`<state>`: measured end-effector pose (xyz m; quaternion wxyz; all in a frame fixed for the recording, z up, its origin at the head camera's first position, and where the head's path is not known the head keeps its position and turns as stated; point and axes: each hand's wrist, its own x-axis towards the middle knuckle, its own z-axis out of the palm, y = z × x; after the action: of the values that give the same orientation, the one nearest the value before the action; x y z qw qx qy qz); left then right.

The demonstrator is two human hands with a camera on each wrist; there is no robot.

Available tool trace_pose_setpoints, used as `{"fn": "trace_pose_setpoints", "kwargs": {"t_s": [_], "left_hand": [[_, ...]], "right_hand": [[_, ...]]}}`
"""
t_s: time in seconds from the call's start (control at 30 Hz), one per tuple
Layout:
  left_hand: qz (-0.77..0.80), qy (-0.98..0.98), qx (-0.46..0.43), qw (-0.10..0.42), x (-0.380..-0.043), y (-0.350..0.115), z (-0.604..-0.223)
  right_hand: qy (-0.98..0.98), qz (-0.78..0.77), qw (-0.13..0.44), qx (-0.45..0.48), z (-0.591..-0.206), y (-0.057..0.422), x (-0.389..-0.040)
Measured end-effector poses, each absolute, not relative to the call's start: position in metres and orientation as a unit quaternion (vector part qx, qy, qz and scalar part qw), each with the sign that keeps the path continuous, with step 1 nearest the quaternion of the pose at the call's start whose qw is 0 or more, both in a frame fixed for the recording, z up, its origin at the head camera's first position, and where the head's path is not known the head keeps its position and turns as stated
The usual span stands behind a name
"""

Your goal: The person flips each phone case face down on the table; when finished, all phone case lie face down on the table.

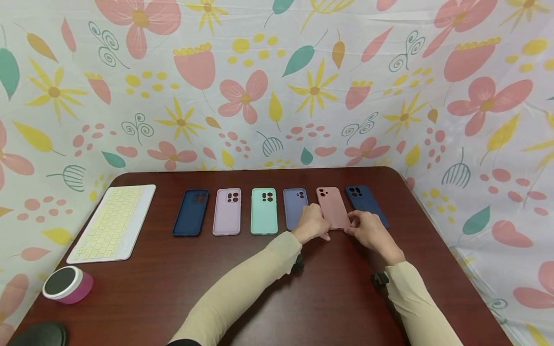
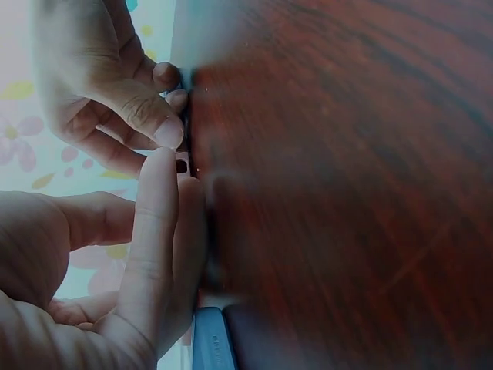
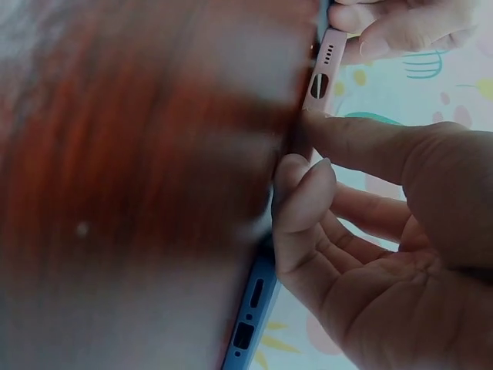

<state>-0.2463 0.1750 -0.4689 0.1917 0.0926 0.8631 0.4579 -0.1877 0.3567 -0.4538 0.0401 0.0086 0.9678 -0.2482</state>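
Observation:
A pink phone case (image 1: pixel 332 204) lies camera-side up, slightly tilted, on the brown table. My left hand (image 1: pixel 311 224) grips its lower left edge, bent fingers partly covering that side. At its lower right corner, my right hand (image 1: pixel 371 233) holds the case between thumb and fingers; the right wrist view shows the thumb on the end with the port cutout (image 3: pixel 319 86). A periwinkle case (image 1: pixel 295 206) lies partly behind my left hand. Beyond my right hand is a slanted navy case (image 1: pixel 362 194), its lower part half hidden.
Leftward in the same row lie a mint green case (image 1: pixel 264 214), a lilac case (image 1: pixel 227 214) and a dark blue case (image 1: pixel 190 216). A white keyboard (image 1: pixel 137 221) with yellow keys, a pink tub (image 1: pixel 80 288) and a dark round object (image 1: pixel 41 335) line the left side. Patterned cloth (image 1: pixel 259 158) hangs behind.

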Motion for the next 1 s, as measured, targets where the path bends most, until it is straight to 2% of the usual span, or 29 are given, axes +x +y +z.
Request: {"fn": "trace_pose_setpoints", "kwargs": {"t_s": [0.23, 0.4, 0.6, 1.0], "left_hand": [[0.45, 0.866, 0.106, 0.188, -0.247, 0.173, -0.474], [0.472, 0.853, 0.125, 0.185, -0.233, 0.157, -0.447], [0.476, 0.851, 0.134, 0.175, -0.231, 0.141, -0.438], [0.375, 0.904, 0.136, 0.152, -0.233, 0.11, -0.429]], "right_hand": [[0.97, -0.241, 0.032, 0.015, -0.45, 0.351, -0.185], [0.966, -0.257, 0.01, 0.006, -0.443, 0.342, -0.182], [0.958, -0.285, 0.009, 0.004, -0.44, 0.327, -0.182], [0.947, -0.322, 0.015, -0.01, -0.442, 0.301, -0.187]]}}
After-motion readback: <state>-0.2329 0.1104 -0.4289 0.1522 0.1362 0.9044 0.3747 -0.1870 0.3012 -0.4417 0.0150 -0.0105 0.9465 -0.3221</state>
